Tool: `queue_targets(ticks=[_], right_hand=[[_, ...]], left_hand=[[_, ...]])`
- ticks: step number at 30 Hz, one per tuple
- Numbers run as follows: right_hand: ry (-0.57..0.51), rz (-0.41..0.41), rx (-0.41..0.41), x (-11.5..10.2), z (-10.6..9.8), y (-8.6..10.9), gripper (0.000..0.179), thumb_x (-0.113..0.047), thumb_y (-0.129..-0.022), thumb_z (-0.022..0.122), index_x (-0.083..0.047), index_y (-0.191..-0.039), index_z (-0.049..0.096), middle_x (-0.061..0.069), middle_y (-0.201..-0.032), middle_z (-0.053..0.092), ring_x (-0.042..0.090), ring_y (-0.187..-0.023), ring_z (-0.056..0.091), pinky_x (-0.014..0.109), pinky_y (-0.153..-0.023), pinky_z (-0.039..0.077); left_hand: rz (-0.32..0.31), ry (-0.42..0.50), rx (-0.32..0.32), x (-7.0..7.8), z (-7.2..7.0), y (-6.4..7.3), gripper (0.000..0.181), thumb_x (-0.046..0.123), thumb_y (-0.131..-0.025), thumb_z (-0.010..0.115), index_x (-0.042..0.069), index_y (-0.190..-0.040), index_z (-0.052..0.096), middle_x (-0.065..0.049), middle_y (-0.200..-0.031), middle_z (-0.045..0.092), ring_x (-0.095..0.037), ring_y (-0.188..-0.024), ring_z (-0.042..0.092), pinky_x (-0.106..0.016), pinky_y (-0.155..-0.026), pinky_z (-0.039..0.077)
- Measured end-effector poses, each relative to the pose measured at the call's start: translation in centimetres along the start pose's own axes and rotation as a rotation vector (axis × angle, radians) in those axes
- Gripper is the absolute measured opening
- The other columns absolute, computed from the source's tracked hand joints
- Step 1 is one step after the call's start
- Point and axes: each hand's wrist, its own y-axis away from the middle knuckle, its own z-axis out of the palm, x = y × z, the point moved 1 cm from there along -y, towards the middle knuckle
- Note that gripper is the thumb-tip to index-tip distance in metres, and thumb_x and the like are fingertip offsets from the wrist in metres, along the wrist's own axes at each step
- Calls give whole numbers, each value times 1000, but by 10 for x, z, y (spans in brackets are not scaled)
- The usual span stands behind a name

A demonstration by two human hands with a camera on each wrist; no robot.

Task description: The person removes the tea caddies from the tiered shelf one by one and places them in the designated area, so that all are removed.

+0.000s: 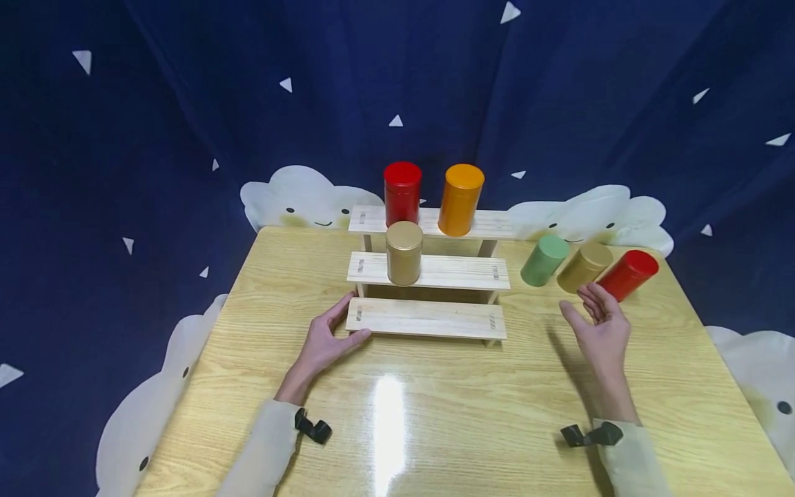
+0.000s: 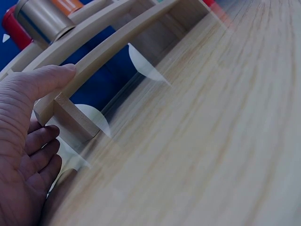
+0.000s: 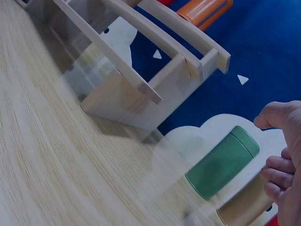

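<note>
A three-step wooden shelf [image 1: 428,319] stands on the table. My left hand [image 1: 326,342] grips the left end of its lowest board, thumb along the front edge and the other fingers round the end. On the top board are a red canister [image 1: 402,197] and an orange canister [image 1: 461,200]; a gold canister [image 1: 404,254] stands on the middle board. To the right of the shelf, a green canister [image 1: 544,261], a second gold canister [image 1: 584,268] and a second red canister [image 1: 629,275] stand in a row. Just in front of these, my right hand [image 1: 602,335] is raised with loosely bent fingers, holding nothing.
The light wood table [image 1: 484,407] runs back to a dark blue curtain [image 1: 348,83] with white triangles. Cloud shapes [image 1: 310,197] with smiling faces line its far edge. Black straps with small mounts [image 1: 313,426] sit on both sleeves.
</note>
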Motion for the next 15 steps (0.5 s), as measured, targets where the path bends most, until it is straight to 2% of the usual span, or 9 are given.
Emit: queue_targets(ticks=[7, 15], right_hand=[[-31, -25, -37, -11, 12, 4, 52, 11, -84, 79, 2, -133, 64, -11, -113, 73, 7, -109, 68, 14, -98, 52], [-68, -42, -92, -16, 27, 5, 53, 16, -82, 78, 8, -132, 63, -9, -114, 73, 11, -110, 68, 16, -100, 52]], left_hand=[[7, 9, 2, 1, 1, 0, 86, 18, -87, 88, 11, -160, 42, -8, -164, 41, -28, -151, 39, -43, -126, 30], [1, 2, 3, 1, 0, 0, 88, 20, -86, 89, 11, -160, 42, -7, -165, 41, -27, -151, 39, -40, -126, 31]])
